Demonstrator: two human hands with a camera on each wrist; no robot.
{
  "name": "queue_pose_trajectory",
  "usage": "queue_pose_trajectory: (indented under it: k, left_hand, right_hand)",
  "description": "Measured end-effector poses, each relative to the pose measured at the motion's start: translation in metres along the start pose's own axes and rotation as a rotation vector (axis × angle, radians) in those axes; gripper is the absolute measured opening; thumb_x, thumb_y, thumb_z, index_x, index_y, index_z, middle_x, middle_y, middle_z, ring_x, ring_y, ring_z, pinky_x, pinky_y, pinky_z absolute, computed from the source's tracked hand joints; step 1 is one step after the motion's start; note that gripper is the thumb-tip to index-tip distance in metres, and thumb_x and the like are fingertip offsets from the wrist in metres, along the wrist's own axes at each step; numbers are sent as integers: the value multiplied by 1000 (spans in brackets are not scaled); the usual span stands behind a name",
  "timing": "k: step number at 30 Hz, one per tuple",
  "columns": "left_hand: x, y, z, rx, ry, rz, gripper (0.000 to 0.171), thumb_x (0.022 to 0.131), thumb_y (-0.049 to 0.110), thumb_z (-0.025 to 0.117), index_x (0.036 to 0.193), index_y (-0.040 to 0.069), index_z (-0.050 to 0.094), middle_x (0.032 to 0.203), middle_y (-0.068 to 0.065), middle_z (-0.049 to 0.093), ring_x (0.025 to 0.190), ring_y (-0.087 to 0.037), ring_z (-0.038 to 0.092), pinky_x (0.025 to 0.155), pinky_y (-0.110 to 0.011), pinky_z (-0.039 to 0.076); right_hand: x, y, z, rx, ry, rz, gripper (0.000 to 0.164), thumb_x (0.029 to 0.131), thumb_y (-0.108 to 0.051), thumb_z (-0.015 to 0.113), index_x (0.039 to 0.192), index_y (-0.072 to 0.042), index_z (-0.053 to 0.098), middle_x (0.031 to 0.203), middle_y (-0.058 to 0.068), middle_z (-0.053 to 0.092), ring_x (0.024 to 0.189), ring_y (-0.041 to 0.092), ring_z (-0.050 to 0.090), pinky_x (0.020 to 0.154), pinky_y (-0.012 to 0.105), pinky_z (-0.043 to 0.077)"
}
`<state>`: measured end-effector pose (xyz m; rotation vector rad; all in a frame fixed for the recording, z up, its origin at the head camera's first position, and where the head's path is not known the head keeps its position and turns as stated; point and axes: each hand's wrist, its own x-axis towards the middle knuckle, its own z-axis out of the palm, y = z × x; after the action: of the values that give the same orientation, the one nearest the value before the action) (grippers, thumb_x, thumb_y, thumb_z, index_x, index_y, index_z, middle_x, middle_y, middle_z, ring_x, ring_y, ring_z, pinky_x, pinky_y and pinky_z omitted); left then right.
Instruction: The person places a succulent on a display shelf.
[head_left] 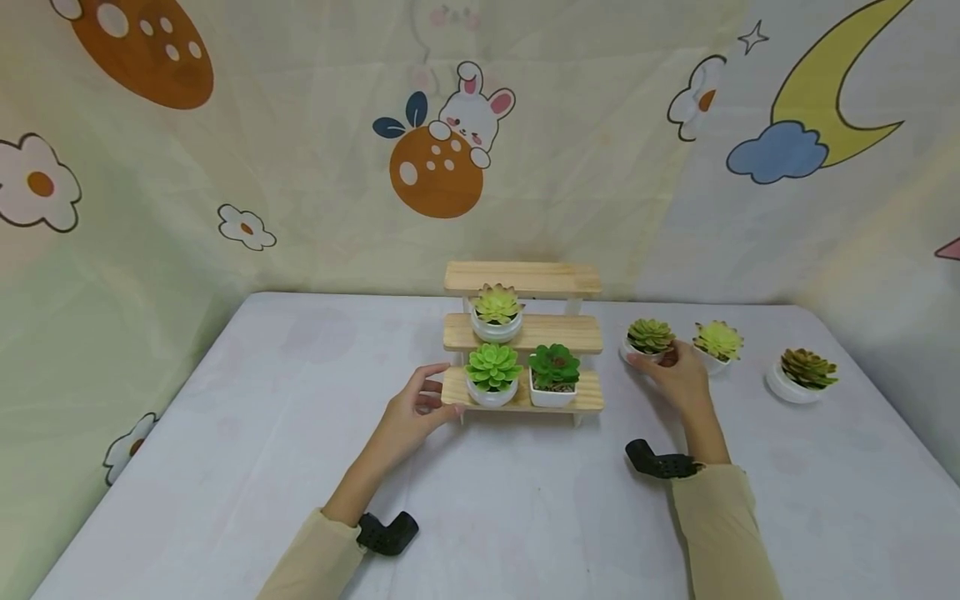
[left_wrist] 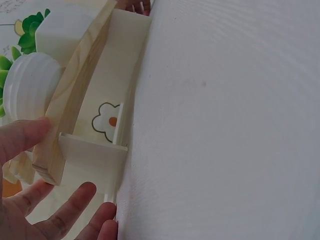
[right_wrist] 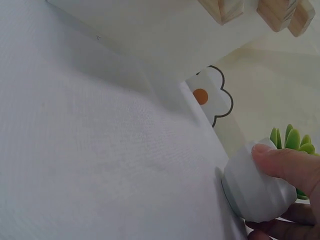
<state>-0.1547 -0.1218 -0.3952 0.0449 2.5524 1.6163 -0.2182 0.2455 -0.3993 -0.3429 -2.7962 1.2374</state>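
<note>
A three-tier wooden stand (head_left: pixel 525 332) with pale plank steps stands at the table's back. My left hand (head_left: pixel 416 408) grips the left end of its lowest step, the thumb (left_wrist: pixel 25 135) on the plank's front edge and other fingers around its end. To the right of the stand, my right hand (head_left: pixel 682 379) holds a potted green succulent (head_left: pixel 649 336) by its round white pot (right_wrist: pixel 257 185), which is at the tabletop. On the lowest step sit a light-green succulent (head_left: pixel 492 367) in a round pot and a dark-green one (head_left: pixel 553 367) in a square pot. Another succulent (head_left: pixel 497 305) sits on the middle step.
A yellow-green succulent (head_left: pixel 717 342) in a white pot stands just right of my right hand. Farther right is a brownish-green succulent (head_left: pixel 806 369) in a round white pot. A white cloth covers the table (head_left: pixel 525 517); a printed curtain (head_left: pixel 322 150) hangs behind.
</note>
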Motion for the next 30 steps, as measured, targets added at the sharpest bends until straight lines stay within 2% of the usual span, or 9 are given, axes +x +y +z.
queue_pose_trajectory:
  k: [9,15,18,22,25,30]
  left_hand:
    - [0,0,0,2,-3,-8,63,80,35,72,136,28,42,115,-7,56,100,-21,57,74,-33,47]
    - [1,0,0,8,-4,-6,64,80,35,72,136,27,42,115,-7,56,100,-21,56,75,-33,47]
    - [0,0,0,10,-3,-1,65,80,35,72,137,27,41,115,-7,56,100,-21,56,75,-33,47]
    - [0,1,0,9,-2,-7,64,80,35,72,136,29,42,115,-5,55,100,-20,56,75,-33,46]
    - [0,1,-1,6,-4,-14,63,79,35,72,135,30,42,115,-4,55,100,-20,56,75,-33,46]
    - [0,1,-1,6,-7,-13,65,79,35,72,136,28,41,115,-4,55,99,-20,56,74,-32,46]
  right_hand:
    - [-2,-1,0,-28,38,-15,60,82,-44,67,111,6,49,98,18,52,86,28,50,67,31,38]
    - [-4,-4,-4,-4,10,20,73,81,-51,65,122,6,43,111,23,51,99,34,50,78,40,41]
    - [-5,-7,-7,9,12,33,76,81,-54,63,123,5,42,115,23,50,103,34,49,80,41,40]
    - [-5,-12,-11,22,38,16,70,80,-55,63,116,3,44,109,19,50,97,31,48,72,36,40]
    - [-7,-18,-14,41,51,8,69,81,-53,64,116,2,43,104,15,47,91,27,45,67,33,37]
    - [-13,-30,-20,88,69,19,78,82,-52,62,132,2,36,111,16,46,95,25,43,69,31,36]
